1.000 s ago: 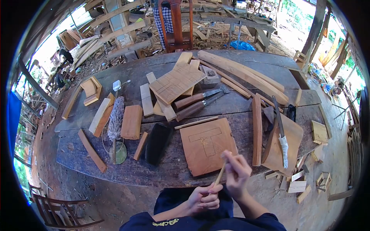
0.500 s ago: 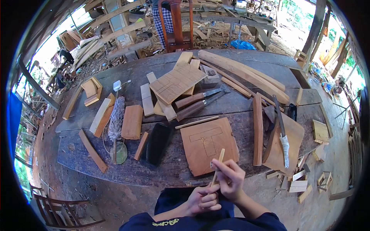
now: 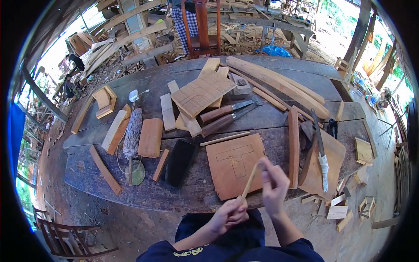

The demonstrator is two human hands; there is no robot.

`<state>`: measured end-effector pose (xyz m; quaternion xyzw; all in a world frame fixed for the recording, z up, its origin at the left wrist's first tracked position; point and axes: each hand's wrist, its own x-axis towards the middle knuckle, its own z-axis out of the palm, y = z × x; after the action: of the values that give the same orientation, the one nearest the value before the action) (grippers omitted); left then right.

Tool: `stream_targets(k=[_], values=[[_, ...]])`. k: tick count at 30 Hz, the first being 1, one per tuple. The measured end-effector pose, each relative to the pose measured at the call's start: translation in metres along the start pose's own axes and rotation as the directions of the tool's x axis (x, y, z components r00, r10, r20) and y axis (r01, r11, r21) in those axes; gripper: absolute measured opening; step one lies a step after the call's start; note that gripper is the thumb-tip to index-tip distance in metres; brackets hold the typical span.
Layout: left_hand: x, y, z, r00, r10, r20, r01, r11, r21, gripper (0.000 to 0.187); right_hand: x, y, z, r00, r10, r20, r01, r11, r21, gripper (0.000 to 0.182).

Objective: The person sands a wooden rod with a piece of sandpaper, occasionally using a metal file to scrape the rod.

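Observation:
A thin pale wooden stick [image 3: 249,182] slants up from my left hand [image 3: 230,215], whose fingers are wrapped round its lower end. My right hand [image 3: 275,185] is at the upper end, thumb and fingers closed about the tip. Whether anything else is between those fingers is hidden. Just beyond the hands lies a flat reddish-brown board [image 3: 220,179] with a T-shaped outline and small marks drawn on it. Another slim wooden strip [image 3: 224,138] rests along the board's far edge.
Two wooden-handled chisels [image 3: 218,125] lie past the board, beside a carved block [image 3: 203,94]. Left are a black case [image 3: 180,163], a brown block [image 3: 149,137] and a feathery duster [image 3: 132,135]. Right stand an upright wood piece [image 3: 293,148] and a curved board [image 3: 334,153]. Someone in checked trousers [image 3: 181,30] is behind.
My right hand has moved up and to the right, from beside my left hand to the stick's upper end. The stick now leans further right. My left hand keeps its hold.

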<state>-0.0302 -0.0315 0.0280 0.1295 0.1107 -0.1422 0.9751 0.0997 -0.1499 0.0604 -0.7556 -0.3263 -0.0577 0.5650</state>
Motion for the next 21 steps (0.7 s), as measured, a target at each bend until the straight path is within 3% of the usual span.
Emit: stream_targets(k=[1, 2, 3, 4, 6, 7, 8, 9, 11, 13, 15, 18, 19, 21], values=[[0.000, 0.004, 0.003, 0.989, 0.110, -0.098, -0.066, 0.927, 0.368, 0.038, 0.004, -0.004, -0.004, 0.991, 0.078, -0.107, -0.072, 0.996, 0.058, 0.037], [0.000, 0.007, 0.005, 0.958, 0.248, -0.147, -0.081, 0.722, 0.687, 0.038, 0.007, -0.008, -0.007, 0.965, 0.159, -0.208, -0.135, 0.983, 0.122, 0.036], [0.002, 0.007, -0.001, 0.917, 0.378, -0.128, -0.152, 0.627, 0.764, 0.031, 0.005, -0.012, -0.008, 0.976, 0.097, -0.194, -0.086, 0.994, 0.065, 0.038], [0.004, 0.007, -0.004, 0.917, 0.377, -0.127, -0.153, 0.628, 0.763, 0.031, -0.001, -0.013, -0.007, 0.976, 0.096, -0.194, -0.085, 0.994, 0.063, 0.038], [0.006, 0.009, -0.007, 0.790, 0.613, -0.004, -0.143, 0.191, 0.971, 0.022, -0.013, -0.014, -0.002, 0.991, -0.036, 0.129, 0.049, 0.994, -0.096, 0.039], [0.005, 0.009, -0.006, 0.791, 0.612, -0.007, -0.139, 0.190, 0.972, 0.022, -0.016, -0.011, 0.000, 0.988, -0.022, 0.153, 0.054, 0.978, -0.203, 0.040], [0.002, 0.010, -0.002, 0.753, 0.655, 0.068, -0.128, 0.045, 0.991, 0.021, -0.013, -0.008, 0.000, 0.988, -0.019, 0.154, 0.050, 0.978, -0.202, 0.040], [0.000, 0.009, 0.002, 0.713, 0.686, 0.147, -0.108, -0.100, 0.989, 0.021, -0.006, -0.004, -0.002, 0.998, 0.035, 0.050, -0.024, 0.978, -0.209, 0.040], [-0.004, 0.008, 0.009, 0.712, 0.691, 0.126, -0.087, -0.091, 0.992, 0.021, 0.003, 0.005, -0.003, 0.989, 0.083, -0.122, -0.104, 0.979, -0.176, 0.042], [-0.002, 0.008, 0.008, 0.712, 0.693, 0.115, -0.070, -0.092, 0.993, 0.021, -0.004, -0.001, -0.001, 0.998, 0.052, -0.025, -0.056, 0.974, -0.220, 0.042], [0.003, 0.005, 0.001, 0.640, 0.750, 0.165, -0.118, -0.116, 0.986, 0.021, -0.020, -0.005, 0.007, 0.993, -0.006, 0.121, 0.032, 0.975, -0.220, 0.044], [0.003, 0.007, 0.001, 0.670, 0.729, 0.143, -0.103, -0.100, 0.990, 0.020, -0.019, 0.000, 0.002, 0.992, 0.049, 0.120, -0.016, 0.965, -0.262, 0.043], [0.002, 0.006, 0.003, 0.671, 0.728, 0.139, -0.101, -0.096, 0.990, 0.020, -0.009, 0.007, 0.000, 1.000, -0.012, 0.015, 0.015, 0.973, -0.228, 0.042], [0.000, 0.005, 0.008, 0.696, 0.704, 0.142, -0.093, -0.108, 0.990, 0.020, -0.004, 0.007, -0.001, 0.998, 0.038, -0.053, -0.048, 0.978, -0.201, 0.042]])
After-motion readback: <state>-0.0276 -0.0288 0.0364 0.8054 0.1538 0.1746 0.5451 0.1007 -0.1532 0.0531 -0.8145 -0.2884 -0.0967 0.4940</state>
